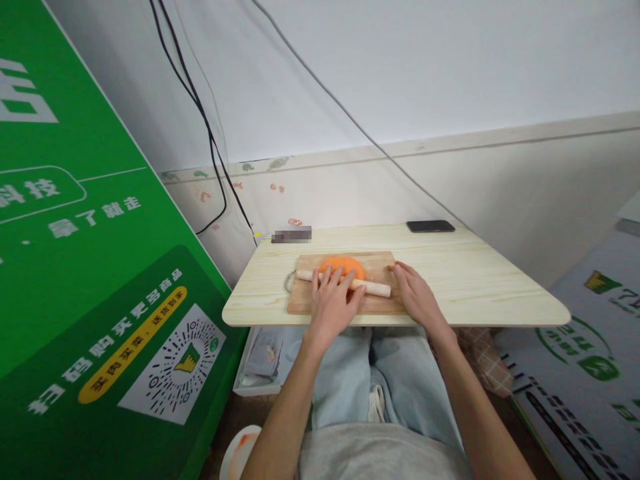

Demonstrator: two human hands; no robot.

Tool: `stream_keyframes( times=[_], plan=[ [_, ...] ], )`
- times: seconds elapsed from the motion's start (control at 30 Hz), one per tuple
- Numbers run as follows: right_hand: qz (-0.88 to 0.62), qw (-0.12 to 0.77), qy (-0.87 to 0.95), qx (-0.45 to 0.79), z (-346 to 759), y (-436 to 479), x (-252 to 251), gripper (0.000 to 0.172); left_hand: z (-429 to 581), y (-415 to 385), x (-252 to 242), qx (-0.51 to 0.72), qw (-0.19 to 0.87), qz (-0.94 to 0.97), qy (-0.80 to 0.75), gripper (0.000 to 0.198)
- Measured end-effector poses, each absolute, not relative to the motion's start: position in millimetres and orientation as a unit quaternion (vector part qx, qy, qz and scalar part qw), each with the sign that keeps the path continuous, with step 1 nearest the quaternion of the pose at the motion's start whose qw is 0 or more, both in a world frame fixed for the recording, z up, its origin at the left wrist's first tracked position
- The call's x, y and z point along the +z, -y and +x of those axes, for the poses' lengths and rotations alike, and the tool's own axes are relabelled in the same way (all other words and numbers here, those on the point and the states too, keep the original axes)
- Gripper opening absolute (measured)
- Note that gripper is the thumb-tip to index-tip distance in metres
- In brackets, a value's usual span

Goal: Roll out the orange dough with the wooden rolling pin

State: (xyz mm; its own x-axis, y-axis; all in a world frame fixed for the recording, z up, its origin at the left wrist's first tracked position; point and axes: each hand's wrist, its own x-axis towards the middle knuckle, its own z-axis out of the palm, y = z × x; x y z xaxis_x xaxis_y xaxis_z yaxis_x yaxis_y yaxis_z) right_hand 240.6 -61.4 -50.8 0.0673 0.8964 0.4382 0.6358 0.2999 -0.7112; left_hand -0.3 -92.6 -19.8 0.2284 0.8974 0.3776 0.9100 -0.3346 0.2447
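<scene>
A wooden cutting board (305, 303) with a metal ring handle at its left lies near the front edge of the small table. On it sits a flattened orange piece of dough (345, 264). A pale wooden rolling pin (376, 289) slants across the near side of the dough. My left hand (336, 297) lies over the pin, fingers curved across it towards the dough and thumb on the near side. At the board's right edge, my right hand (416, 293) grips the rim with its fingertips; its thumb is hidden.
A black phone (431, 227) lies at the table's back right, and a dark blurred-out item (291, 235) at the back left. A green printed panel (100, 267) stands close on the left. Below the table is a white box (257, 387); cables hang along the wall.
</scene>
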Motion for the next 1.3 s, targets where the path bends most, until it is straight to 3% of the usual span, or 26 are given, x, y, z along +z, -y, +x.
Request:
stream_keyframes(
  times=[0.37, 0.73, 1.07, 1.3],
  plan=[
    [-0.572, 0.450, 0.672, 0.135, 240, 62, -49, 0.087, 14, 48, 0, -0.201, -0.009, -0.805, 0.558, 0.050],
    [-0.578, 0.452, 0.663, 0.148, 239, 63, -49, 0.088, -15, 108, -30, -0.240, 0.029, -0.794, 0.559, 0.049],
    [-0.575, 0.450, 0.671, 0.132, 240, 61, -51, 0.090, 19, 43, 2, -0.201, 0.002, -0.806, 0.557, 0.053],
    [-0.579, 0.447, 0.667, 0.142, 239, 63, -50, 0.092, 5, 77, -24, -0.277, 0.057, -0.791, 0.543, 0.046]
  ],
)
